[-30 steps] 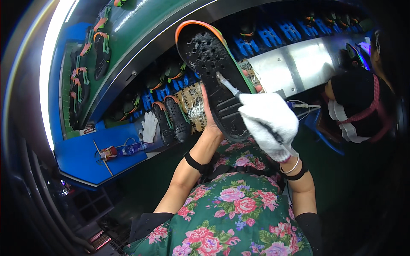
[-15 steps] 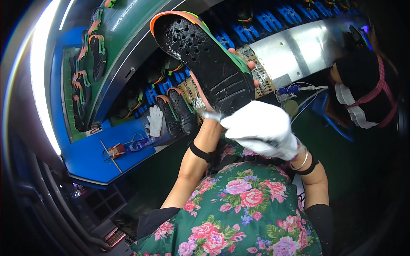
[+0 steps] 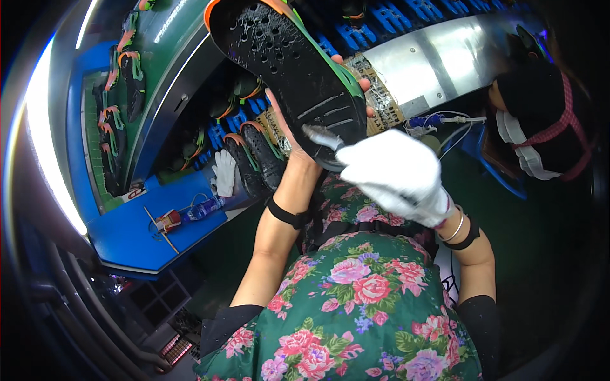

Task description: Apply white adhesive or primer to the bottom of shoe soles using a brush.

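Observation:
My bare left hand (image 3: 298,149) grips a black shoe sole (image 3: 302,82) from beneath, its fingers curling over the right edge and the thumb along the left. The sole has an orange and green rim, round holes at the far end and slanted grooves at the near end. A wet gloss shows on the far part. In a white glove, my right hand (image 3: 397,174) is closed round a small brush (image 3: 323,136). Its pale bristles lie over the near end of the sole, by the grooves; most of the handle is hidden in the glove.
Further soles and shoe parts (image 3: 264,152) sit left of my arm, beside a spare white glove (image 3: 224,173). A blue shelf (image 3: 127,235) holds a red container (image 3: 168,221) with a stick. A metal conveyor cover (image 3: 438,66) runs behind. Another person (image 3: 540,120) is at the right.
The sole has shifted up and left with my left hand. My right hand has turned, and the brush now lies across the sole's near end rather than beside its left edge.

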### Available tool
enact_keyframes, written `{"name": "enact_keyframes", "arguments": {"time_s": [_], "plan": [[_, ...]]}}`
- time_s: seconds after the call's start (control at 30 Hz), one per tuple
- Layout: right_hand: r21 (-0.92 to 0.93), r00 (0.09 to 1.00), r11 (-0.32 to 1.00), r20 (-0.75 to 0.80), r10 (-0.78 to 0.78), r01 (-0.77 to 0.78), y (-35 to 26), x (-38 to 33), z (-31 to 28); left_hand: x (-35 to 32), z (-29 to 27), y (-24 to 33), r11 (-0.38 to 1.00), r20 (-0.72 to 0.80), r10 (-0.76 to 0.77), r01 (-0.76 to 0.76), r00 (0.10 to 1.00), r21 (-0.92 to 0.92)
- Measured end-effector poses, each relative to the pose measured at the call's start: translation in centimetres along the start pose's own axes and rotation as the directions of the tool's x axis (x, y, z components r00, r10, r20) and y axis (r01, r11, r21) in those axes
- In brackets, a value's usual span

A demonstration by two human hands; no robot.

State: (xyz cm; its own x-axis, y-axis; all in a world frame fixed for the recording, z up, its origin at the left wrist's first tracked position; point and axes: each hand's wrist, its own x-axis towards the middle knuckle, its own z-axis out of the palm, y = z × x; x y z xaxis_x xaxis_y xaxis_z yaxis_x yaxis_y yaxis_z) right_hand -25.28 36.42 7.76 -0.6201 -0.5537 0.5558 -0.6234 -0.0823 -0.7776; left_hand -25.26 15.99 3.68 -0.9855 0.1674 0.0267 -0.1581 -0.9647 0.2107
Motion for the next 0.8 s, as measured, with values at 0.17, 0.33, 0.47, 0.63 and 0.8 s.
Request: {"name": "enact_keyframes", "arguments": {"time_s": [0.17, 0.33, 0.47, 0.63, 0.8], "plan": [[0.354, 0.987, 0.926, 0.127, 0.093, -0.133, 0.4, 0.0, -0.4, -0.1, 0.1, -0.2, 0.999, 0.071, 0.018, -0.016, 0.997, -0.034], [0.047, 0.981, 0.996, 0.176, -0.081, 0.073, 0.2, -0.3, 0.0, -0.1, -1.1, 1.2, 0.977, 0.086, -0.182, 0.190, 0.980, -0.099], [0.462, 0.964, 0.858, 0.233, 0.127, -0.224, 0.5, 0.3, -0.8, -0.7, -1.8, 1.4, 0.963, 0.064, -0.251, 0.256, 0.966, -0.087], [0.053, 0.975, 0.997, 0.211, -0.073, 0.063, 0.9, 0.3, -0.7, -1.2, -2.2, 3.9, 0.859, -0.290, -0.323, 0.408, 0.901, 0.309], [0.363, 0.950, 0.929, 0.310, -0.043, -0.076, 0.7, -0.3, -0.4, -1.8, -3.6, 5.2, 0.915, -0.375, -0.257, 0.349, 0.891, 0.203]]}}
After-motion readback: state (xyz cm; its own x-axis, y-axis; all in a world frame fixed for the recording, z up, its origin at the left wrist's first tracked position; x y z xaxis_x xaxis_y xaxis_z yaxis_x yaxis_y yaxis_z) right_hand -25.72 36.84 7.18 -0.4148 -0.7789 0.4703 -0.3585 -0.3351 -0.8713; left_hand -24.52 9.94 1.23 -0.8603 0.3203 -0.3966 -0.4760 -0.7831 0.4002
